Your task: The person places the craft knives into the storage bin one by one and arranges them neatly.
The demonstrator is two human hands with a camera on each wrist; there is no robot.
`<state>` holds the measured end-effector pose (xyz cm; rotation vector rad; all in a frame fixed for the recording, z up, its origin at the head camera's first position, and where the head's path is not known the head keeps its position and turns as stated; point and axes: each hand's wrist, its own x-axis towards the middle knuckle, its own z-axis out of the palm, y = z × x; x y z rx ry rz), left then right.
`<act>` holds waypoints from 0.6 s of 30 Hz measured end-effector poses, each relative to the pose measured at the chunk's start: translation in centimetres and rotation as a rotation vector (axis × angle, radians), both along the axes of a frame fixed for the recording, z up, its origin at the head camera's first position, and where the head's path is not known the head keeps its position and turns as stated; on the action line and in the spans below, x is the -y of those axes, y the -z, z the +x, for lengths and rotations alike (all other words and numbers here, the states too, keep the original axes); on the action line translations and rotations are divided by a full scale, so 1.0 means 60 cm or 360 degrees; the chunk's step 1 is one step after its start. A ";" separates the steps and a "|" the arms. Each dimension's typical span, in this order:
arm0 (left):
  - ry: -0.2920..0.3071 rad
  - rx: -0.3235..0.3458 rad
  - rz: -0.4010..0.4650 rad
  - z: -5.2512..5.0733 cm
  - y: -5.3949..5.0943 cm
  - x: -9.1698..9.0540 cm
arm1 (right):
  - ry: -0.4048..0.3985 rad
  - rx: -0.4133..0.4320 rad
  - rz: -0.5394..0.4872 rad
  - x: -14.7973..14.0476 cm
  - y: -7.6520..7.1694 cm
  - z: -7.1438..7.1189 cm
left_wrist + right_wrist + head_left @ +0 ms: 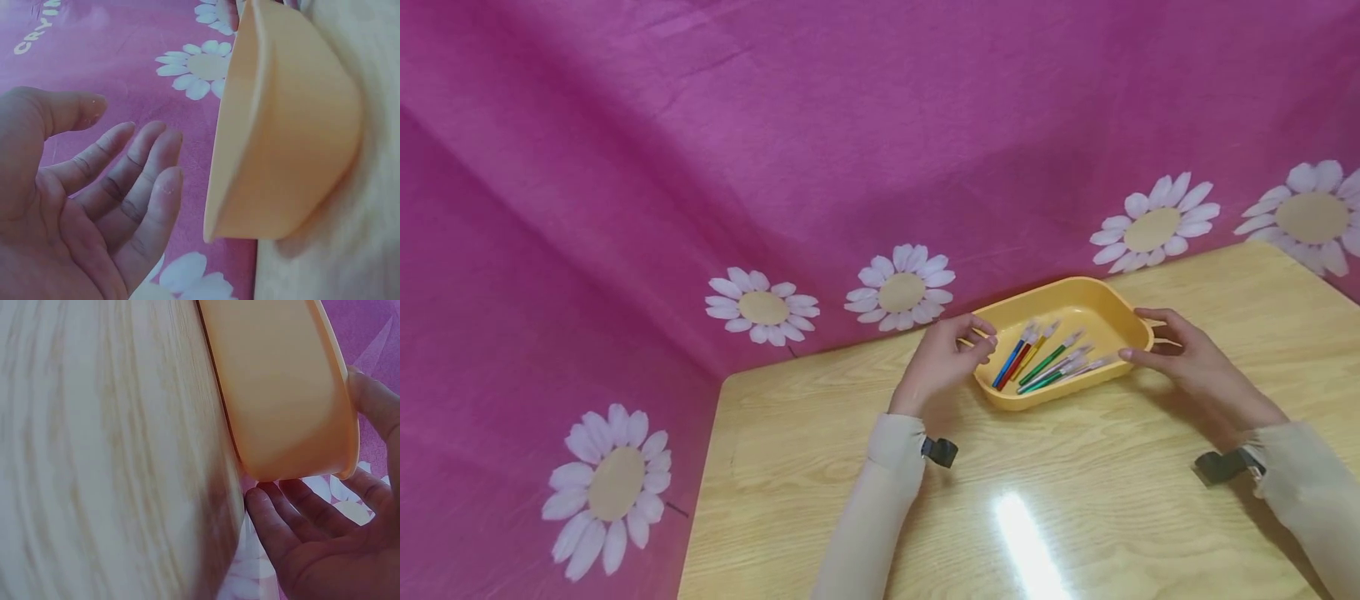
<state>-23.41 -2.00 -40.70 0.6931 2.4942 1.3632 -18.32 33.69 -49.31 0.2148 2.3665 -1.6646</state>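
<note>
A yellow plastic tray (1078,293) stands on the wooden table. Inside lie several slim pen-like sticks (1039,364) with blue, red, yellow, green and pale barrels and clear tips; their exact kind is too small to tell. My left hand (942,358) hovers at the tray's left end. The left wrist view shows its fingers loosely bent, holding nothing, with a gap before the tray wall (300,125). At the right end, my right hand (1198,367) touches the tray. In the right wrist view its thumb rests at the rim and its extended fingertips (259,499) meet the outer wall (281,394).
Behind the table (805,467) hangs a magenta cloth (880,150) with large white flowers, close to the tray's far side. Dark straps (940,451) sit on both wrists. A bright light reflection (1030,546) lies on the tabletop nearer me.
</note>
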 end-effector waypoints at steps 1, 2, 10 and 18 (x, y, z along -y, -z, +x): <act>0.0003 -0.0005 0.0008 0.005 0.003 0.006 | -0.0002 0.0000 -0.0008 0.000 0.001 0.001; 0.0002 -0.0008 0.0012 0.011 0.006 0.013 | -0.0002 -0.0004 -0.0010 0.000 0.001 0.001; -0.0113 -0.0021 0.0093 0.041 0.026 0.073 | -0.0008 -0.0064 0.0043 -0.001 0.003 0.001; -0.0220 0.0057 0.0094 0.055 0.045 0.112 | -0.0010 -0.0126 0.0167 -0.002 -0.002 0.003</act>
